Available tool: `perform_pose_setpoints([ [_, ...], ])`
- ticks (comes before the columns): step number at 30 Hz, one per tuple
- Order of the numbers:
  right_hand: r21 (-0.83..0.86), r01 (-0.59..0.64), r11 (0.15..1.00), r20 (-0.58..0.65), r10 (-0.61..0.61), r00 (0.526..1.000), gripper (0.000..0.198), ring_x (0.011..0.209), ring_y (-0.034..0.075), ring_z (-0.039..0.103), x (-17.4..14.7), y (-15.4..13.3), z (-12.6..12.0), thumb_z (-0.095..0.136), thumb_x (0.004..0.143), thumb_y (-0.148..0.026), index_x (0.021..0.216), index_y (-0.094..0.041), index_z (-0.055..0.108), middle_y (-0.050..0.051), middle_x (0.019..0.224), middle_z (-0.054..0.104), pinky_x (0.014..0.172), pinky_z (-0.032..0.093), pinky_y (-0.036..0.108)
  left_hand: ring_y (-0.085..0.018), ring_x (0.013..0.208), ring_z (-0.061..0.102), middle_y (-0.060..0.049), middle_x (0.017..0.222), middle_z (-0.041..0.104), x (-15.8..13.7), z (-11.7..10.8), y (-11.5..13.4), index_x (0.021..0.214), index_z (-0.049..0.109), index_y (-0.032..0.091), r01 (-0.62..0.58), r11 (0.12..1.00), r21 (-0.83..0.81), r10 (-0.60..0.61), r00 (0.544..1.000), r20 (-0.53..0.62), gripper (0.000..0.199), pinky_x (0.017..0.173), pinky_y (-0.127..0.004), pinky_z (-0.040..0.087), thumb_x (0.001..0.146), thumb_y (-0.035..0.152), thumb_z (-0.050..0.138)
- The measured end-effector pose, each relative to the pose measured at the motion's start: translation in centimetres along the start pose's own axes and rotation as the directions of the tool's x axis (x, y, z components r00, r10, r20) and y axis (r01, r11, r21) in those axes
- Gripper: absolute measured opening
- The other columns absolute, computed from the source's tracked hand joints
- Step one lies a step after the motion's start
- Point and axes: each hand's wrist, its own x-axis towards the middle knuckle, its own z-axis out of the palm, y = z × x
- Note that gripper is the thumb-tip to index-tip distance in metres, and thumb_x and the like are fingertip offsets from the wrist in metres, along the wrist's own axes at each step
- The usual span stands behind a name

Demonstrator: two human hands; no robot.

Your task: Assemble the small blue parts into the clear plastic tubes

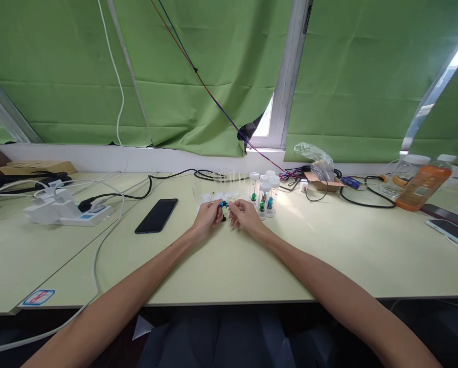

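Note:
At the middle of the table, my left hand [209,213] pinches a small blue shiny part [224,204] from the left. My right hand [245,213] closes its fingertips on the right end of that same part. It is too small to name its kind. Just below it, between the hands, shows a small black piece [224,219]. Close to the right hand stand several clear tubes [262,202] with white caps, holding small green or blue pieces. Behind the hands are clear, open-topped containers [229,184] and some white caps [206,197].
A black phone [157,215] lies left of my hands, near a white power strip [85,215] with plugs and cables. To the right are a small cardboard box [323,182] with a plastic bag, an orange bottle [424,186], a clear jar [401,174] and another phone [453,232].

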Motion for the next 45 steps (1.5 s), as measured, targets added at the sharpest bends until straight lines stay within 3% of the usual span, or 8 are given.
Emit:
perform_pose_setpoints([
  [9, -0.021, -0.073, 0.997, 0.021, 0.073, 0.997, 0.057, 0.037, 0.01, 0.054, 0.06, 0.32, -0.06, 0.046, 0.086, -0.069, 0.064, -0.017, 0.053, -0.001, 0.045, 0.052, 0.034, 0.038, 0.019, -0.007, 0.036, 0.032, 0.002, 0.041, 0.036, -0.07, -0.16, -0.13, 0.045, 0.041, 0.018, -0.056, 0.995, 0.079, 0.051, 0.997, 0.061, 0.046, 0.039, -0.024, 0.022, 0.083, 0.04, 0.056],
  [14, -0.038, -0.045, 0.998, -0.047, 0.043, 0.998, 0.05, 0.04, 0.009, 0.057, -0.05, 0.16, 0.02, 0.051, 0.084, -0.067, 0.077, -0.018, 0.054, 0.0, 0.064, 0.062, 0.033, 0.038, 0.019, -0.007, 0.037, 0.033, 0.001, 0.041, 0.039, -0.09, -0.02, -0.25, 0.045, 0.042, 0.018, -0.069, 0.995, 0.078, 0.066, 0.997, 0.043, 0.046, 0.04, -0.024, 0.022, 0.082, 0.041, 0.057],
  [18, -0.01, 0.019, 1.0, -0.027, -0.019, 0.999, 0.044, 0.045, 0.008, 0.059, -0.05, 0.09, 0.06, 0.058, 0.082, -0.062, 0.085, -0.019, 0.054, 0.002, 0.079, 0.065, 0.035, 0.04, 0.018, -0.007, 0.038, 0.034, 0.002, 0.042, 0.038, -0.21, 0.03, -0.07, 0.046, 0.041, 0.018, -0.07, 0.997, 0.045, 0.069, 0.997, 0.032, 0.045, 0.04, -0.024, 0.022, 0.081, 0.04, 0.059],
  [28, -0.036, -0.054, 0.998, -0.011, 0.054, 0.999, 0.059, 0.038, 0.01, 0.054, -0.12, -0.03, -0.01, 0.043, 0.086, -0.071, 0.063, -0.017, 0.052, -0.001, 0.05, 0.053, 0.033, 0.038, 0.02, -0.008, 0.038, 0.036, 0.001, 0.043, 0.041, -0.31, 0.03, 0.0, 0.048, 0.043, 0.018, -0.087, 0.994, 0.059, 0.082, 0.994, 0.077, 0.045, 0.04, -0.025, 0.023, 0.083, 0.042, 0.059],
  [33, -0.046, -0.005, 0.999, -0.057, 0.003, 0.998, 0.053, 0.04, 0.009, 0.057, 0.11, 0.21, -0.08, 0.046, 0.085, -0.069, 0.074, -0.018, 0.053, 0.001, 0.064, 0.061, 0.033, 0.039, 0.019, -0.008, 0.039, 0.037, 0.001, 0.044, 0.042, -0.29, 0.06, -0.05, 0.049, 0.043, 0.018, -0.101, 0.995, 0.017, 0.1, 0.994, 0.053, 0.045, 0.04, -0.025, 0.024, 0.082, 0.042, 0.06],
  [37, -0.008, 0.061, 0.998, -0.023, -0.061, 0.998, 0.046, 0.044, 0.007, 0.058, 0.13, 0.21, -0.02, 0.053, 0.084, -0.065, 0.083, -0.019, 0.054, 0.0, 0.075, 0.063, 0.036, 0.041, 0.018, -0.008, 0.038, 0.035, 0.002, 0.043, 0.038, -0.24, 0.02, -0.06, 0.048, 0.042, 0.018, -0.106, 0.994, -0.024, 0.107, 0.994, 0.036, 0.046, 0.041, -0.025, 0.023, 0.082, 0.044, 0.061],
  [45, 0.003, 0.057, 0.998, 0.036, -0.057, 0.998, 0.055, 0.043, 0.009, 0.056, -0.04, 0.05, -0.01, 0.046, 0.085, -0.07, 0.07, -0.017, 0.053, -0.002, 0.057, 0.054, 0.037, 0.039, 0.019, -0.008, 0.039, 0.037, 0.002, 0.046, 0.04, -0.38, 0.15, 0.07, 0.049, 0.042, 0.018, -0.098, 0.993, -0.059, 0.101, 0.994, 0.036, 0.044, 0.041, -0.026, 0.024, 0.08, 0.04, 0.064],
])
